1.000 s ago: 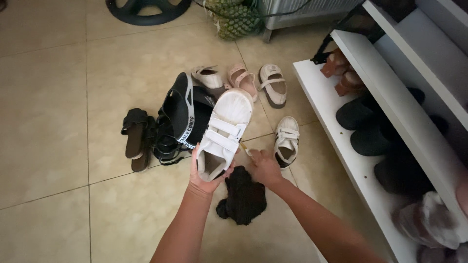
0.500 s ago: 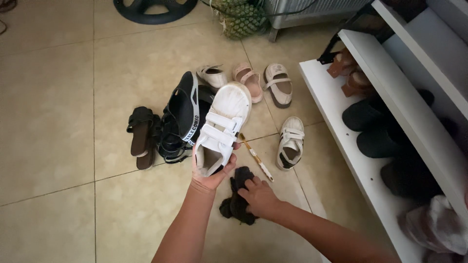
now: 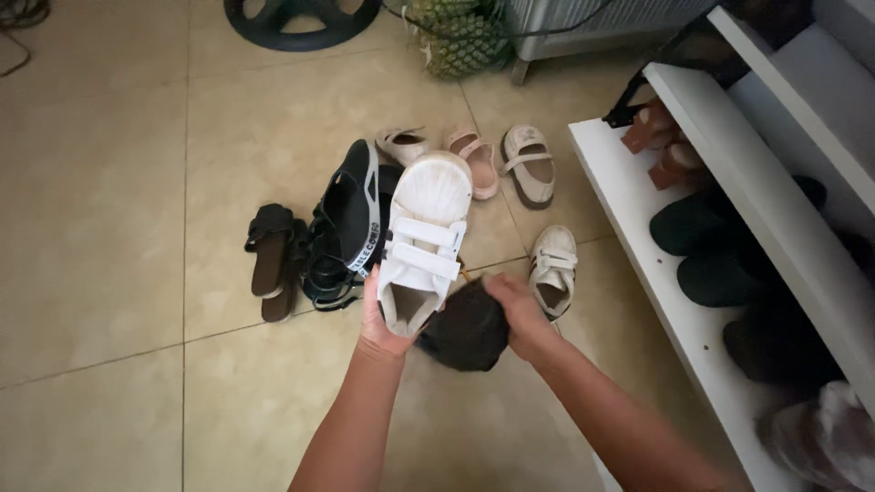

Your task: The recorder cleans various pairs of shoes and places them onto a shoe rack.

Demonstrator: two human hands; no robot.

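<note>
White sneaker (image 3: 422,244) with two hook-and-loop straps sits in your left hand (image 3: 383,330), held by the heel with the toe pointing to 12 o'clock, above the tiled floor (image 3: 109,228). Your left fingers are wrapped around its heel. Your right hand (image 3: 521,312) is closed on one dark cloth (image 3: 468,328), pressed just beside the sneaker's heel at 4 o'clock of it.

Count the loose footwear on the floor. One matching white sneaker (image 3: 552,269) lies at 3 o'clock of the held one. Three pale children's shoes lie in a row at 12 o'clock: a cream one (image 3: 404,146) partly hidden behind the held toe, a pink one (image 3: 477,160), and a beige strap shoe (image 3: 530,164). One black sandal with a white printed band (image 3: 351,219) stands on edge at 9 o'clock, touching a heap of black strappy sandals (image 3: 321,273) whose number you cannot tell. One pair of dark brown slides (image 3: 272,258) lies farther out at 9 o'clock.

At 3 o'clock stands a white shoe rack (image 3: 638,219). Its lower shelf holds two brown block-heeled shoes (image 3: 661,146) and several dark shoes (image 3: 711,246); their count is unclear in the shadow.

At 12 o'clock, far off, one pineapple (image 3: 460,41) lies beside a dark round base (image 3: 301,18).
</note>
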